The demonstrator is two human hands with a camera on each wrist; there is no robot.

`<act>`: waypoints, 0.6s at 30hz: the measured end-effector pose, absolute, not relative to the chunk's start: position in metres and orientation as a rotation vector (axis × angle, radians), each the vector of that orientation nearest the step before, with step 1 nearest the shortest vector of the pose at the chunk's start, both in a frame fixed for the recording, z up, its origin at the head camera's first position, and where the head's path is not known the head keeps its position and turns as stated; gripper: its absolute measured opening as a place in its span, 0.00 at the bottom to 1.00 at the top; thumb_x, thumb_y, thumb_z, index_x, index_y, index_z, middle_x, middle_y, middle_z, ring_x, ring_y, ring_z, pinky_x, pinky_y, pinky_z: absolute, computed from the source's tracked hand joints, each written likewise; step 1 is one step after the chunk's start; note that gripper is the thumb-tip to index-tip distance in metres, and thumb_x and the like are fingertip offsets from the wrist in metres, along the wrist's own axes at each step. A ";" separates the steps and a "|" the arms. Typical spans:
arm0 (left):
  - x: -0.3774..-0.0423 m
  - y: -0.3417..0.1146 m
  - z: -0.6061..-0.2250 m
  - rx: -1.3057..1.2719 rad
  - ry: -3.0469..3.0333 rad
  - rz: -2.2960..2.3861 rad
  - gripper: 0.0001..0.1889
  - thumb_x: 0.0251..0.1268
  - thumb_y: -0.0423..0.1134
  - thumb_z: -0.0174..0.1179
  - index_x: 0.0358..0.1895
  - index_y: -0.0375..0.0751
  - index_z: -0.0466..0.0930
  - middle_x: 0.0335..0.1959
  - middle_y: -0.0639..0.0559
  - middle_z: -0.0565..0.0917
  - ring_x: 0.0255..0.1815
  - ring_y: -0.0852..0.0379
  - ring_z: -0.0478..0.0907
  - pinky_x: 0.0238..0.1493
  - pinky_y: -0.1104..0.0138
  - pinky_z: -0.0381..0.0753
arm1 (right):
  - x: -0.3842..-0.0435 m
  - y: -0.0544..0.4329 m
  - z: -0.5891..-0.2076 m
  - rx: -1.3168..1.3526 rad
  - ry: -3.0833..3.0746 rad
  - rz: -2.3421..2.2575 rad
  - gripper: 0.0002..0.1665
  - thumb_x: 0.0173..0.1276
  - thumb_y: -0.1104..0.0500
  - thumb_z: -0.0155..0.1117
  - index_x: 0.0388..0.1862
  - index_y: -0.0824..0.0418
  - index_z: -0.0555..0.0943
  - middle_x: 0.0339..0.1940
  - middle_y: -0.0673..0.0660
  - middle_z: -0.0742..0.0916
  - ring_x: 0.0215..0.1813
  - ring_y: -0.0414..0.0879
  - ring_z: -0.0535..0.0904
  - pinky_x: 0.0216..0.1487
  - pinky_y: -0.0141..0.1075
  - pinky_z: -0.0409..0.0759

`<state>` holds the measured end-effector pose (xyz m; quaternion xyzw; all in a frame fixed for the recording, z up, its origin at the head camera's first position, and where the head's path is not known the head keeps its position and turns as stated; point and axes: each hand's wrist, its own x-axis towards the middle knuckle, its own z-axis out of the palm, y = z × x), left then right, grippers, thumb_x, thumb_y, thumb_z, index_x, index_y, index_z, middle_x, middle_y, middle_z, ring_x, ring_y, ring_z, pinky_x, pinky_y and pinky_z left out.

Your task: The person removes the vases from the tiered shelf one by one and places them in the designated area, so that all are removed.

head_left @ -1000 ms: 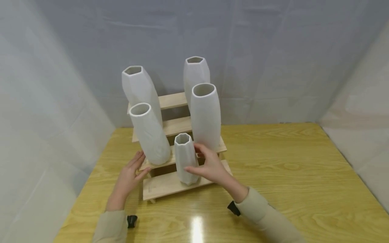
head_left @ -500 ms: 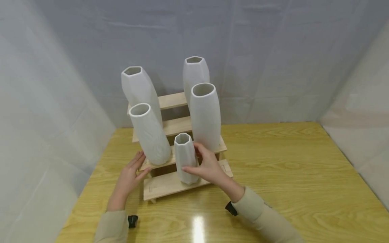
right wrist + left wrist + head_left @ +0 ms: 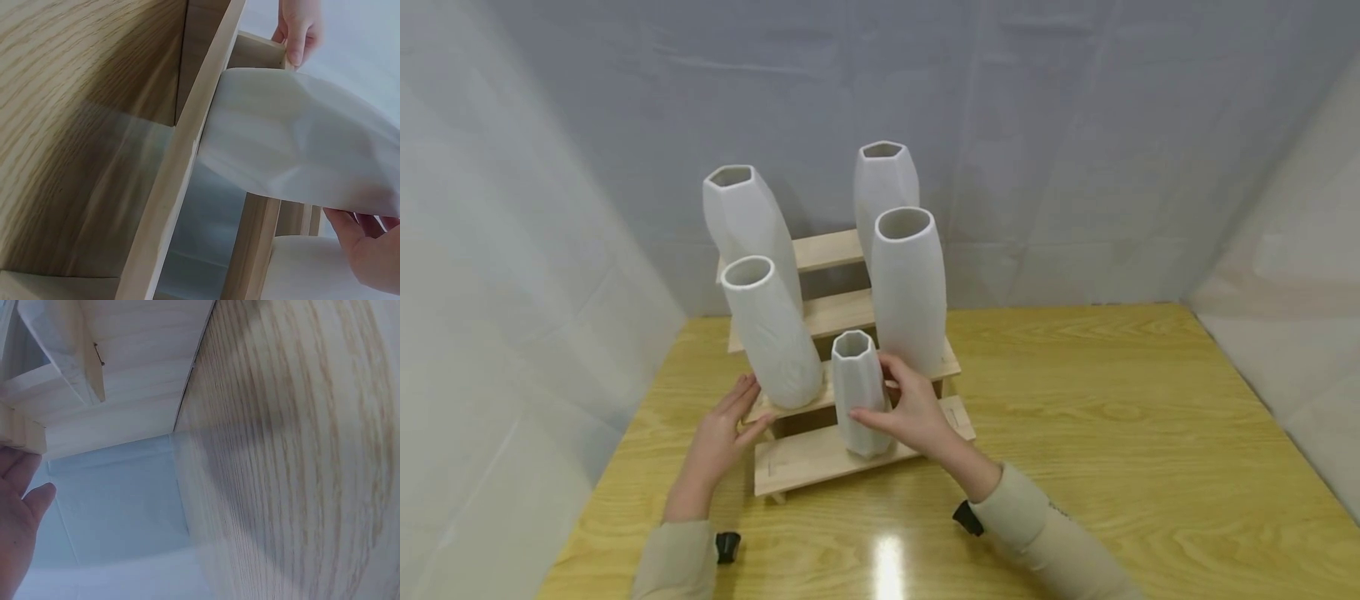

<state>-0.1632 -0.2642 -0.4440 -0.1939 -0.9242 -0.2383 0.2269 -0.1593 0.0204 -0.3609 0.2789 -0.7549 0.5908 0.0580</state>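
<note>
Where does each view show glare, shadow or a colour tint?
Head view: bright glare on the table near the bottom edge; left wrist view: soft shadow on the table, bluish tint on the backdrop; right wrist view: dark shadow on the table beside the wooden stand.

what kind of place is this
Probably a staged tabletop set or recording booth: pale sheeting hangs behind and at both sides of the wood-grain table, which bears a stepped wooden stand of white vases.
</note>
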 end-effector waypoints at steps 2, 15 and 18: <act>-0.163 -0.264 -0.444 -0.536 -2.546 -0.654 0.31 0.53 0.43 0.62 0.57 0.26 0.67 0.58 0.34 0.67 0.59 0.38 0.62 0.51 0.47 0.68 | -0.159 0.020 -0.361 0.842 -2.283 1.796 0.33 0.44 0.70 0.72 0.50 0.71 0.70 0.44 0.65 0.78 0.46 0.55 0.75 0.45 0.44 0.77; -0.163 -0.262 -0.441 -0.516 -2.560 -0.645 0.32 0.47 0.37 0.66 0.56 0.26 0.67 0.57 0.33 0.68 0.58 0.37 0.63 0.49 0.47 0.70 | -0.156 0.022 -0.363 0.821 -2.237 1.719 0.32 0.40 0.70 0.73 0.47 0.73 0.72 0.41 0.65 0.80 0.42 0.54 0.77 0.40 0.38 0.79; -0.163 -0.262 -0.441 -0.512 -2.561 -0.641 0.32 0.47 0.38 0.66 0.56 0.26 0.68 0.56 0.33 0.68 0.57 0.37 0.63 0.49 0.47 0.70 | -0.154 0.025 -0.362 0.806 -2.235 1.717 0.32 0.40 0.70 0.73 0.47 0.73 0.72 0.40 0.65 0.80 0.41 0.54 0.78 0.39 0.38 0.80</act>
